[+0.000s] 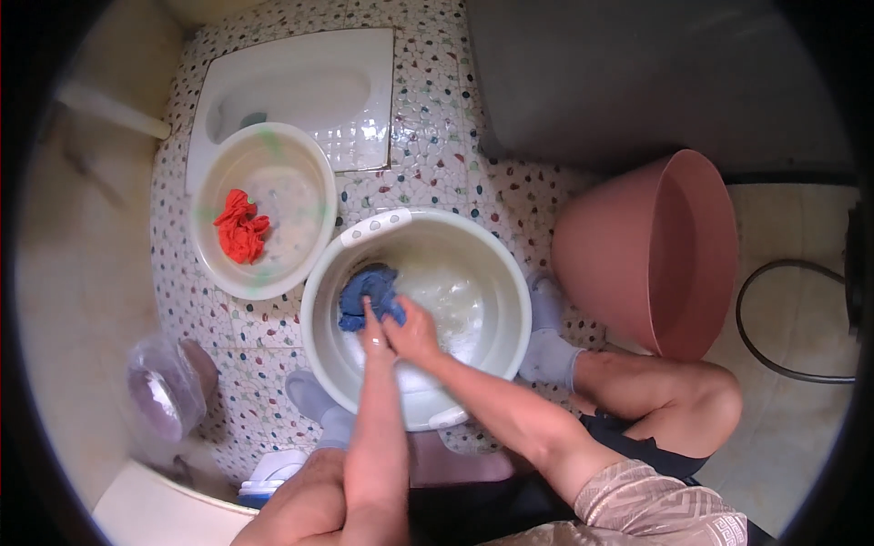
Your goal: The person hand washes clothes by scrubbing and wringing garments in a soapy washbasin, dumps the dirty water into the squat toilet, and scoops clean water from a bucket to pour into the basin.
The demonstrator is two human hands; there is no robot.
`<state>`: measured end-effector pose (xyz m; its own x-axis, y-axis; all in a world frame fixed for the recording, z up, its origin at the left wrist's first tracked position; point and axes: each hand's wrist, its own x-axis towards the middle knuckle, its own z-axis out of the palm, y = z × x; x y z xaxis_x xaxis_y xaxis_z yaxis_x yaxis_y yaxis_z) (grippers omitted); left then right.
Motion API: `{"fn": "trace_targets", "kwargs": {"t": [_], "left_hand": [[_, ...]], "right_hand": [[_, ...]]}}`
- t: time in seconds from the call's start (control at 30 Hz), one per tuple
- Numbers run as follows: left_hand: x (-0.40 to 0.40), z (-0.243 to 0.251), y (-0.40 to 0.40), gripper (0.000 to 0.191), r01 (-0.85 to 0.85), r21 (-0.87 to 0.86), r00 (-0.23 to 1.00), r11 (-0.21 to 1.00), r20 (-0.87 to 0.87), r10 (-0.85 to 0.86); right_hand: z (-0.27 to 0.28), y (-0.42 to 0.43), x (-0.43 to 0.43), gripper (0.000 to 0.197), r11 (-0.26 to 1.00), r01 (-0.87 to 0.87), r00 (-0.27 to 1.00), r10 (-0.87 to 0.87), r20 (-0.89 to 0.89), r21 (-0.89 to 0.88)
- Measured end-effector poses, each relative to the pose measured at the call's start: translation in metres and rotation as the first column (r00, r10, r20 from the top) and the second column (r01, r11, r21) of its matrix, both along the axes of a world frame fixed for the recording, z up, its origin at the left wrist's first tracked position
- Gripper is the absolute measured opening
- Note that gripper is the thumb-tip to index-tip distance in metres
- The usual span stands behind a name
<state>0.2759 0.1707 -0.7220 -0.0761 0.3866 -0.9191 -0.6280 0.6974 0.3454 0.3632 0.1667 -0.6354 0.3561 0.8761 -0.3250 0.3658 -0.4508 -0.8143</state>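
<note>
Both of my hands are inside a large white plastic basin [471,239] that stands on the floor between my feet. They grip a wet, bunched blue cloth [367,283] near the basin's left inner wall. My left hand [375,336] is at the lower edge of the cloth, and my right hand [414,331] pinches its right end. Shallow water lies in the basin. Up and to the left, a second, cream plastic basin [311,164] holds a crumpled red cloth [242,232].
A squat toilet [293,48] is set in the pebble-patterned tiled floor. To the right, a pink bucket [608,252] leans on its side near a dark grey panel [655,82] and a black hose [748,293]. A lined waste bin [167,396] stands at the left.
</note>
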Motion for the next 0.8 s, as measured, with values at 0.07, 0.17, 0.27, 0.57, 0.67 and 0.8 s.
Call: {"fn": "trace_targets", "kwargs": {"t": [0.07,0.17,0.27,0.57,0.67,0.8], "left_hand": [[-0.016,-0.011,-0.001,0.046,-0.044,0.126,0.981,0.991,0.194,0.019],[0.000,-0.005,0.017,0.040,-0.270,0.435,0.665,0.859,0.730,-0.160],[0.047,0.060,0.016,0.033,0.101,0.269,0.933,0.958,0.308,-0.185],[0.020,0.038,-0.002,0.042,0.784,0.238,0.432,0.574,-0.873,-0.228],[0.026,0.071,-0.037,0.039,0.889,-0.211,-0.089,0.405,-0.950,-0.299],[0.024,0.087,-0.040,0.047,0.895,-0.446,-0.266,0.000,-0.535,-0.802]], "right_hand": [[0.051,-0.016,-0.025,0.031,0.971,-0.224,0.974,0.225,-0.009,0.079],[0.054,-0.005,-0.010,0.033,0.960,-0.262,0.956,0.244,0.166,0.095],[0.017,0.033,0.061,0.034,0.949,0.165,0.943,-0.072,0.324,-0.268],[0.003,0.054,0.122,0.031,0.864,0.463,0.738,-0.498,-0.455,-0.196],[0.030,0.057,0.108,0.031,0.846,0.455,0.596,-0.521,-0.611,-0.278],[0.052,0.060,0.091,0.037,0.861,0.388,0.495,-0.496,-0.713,-0.330]]}}
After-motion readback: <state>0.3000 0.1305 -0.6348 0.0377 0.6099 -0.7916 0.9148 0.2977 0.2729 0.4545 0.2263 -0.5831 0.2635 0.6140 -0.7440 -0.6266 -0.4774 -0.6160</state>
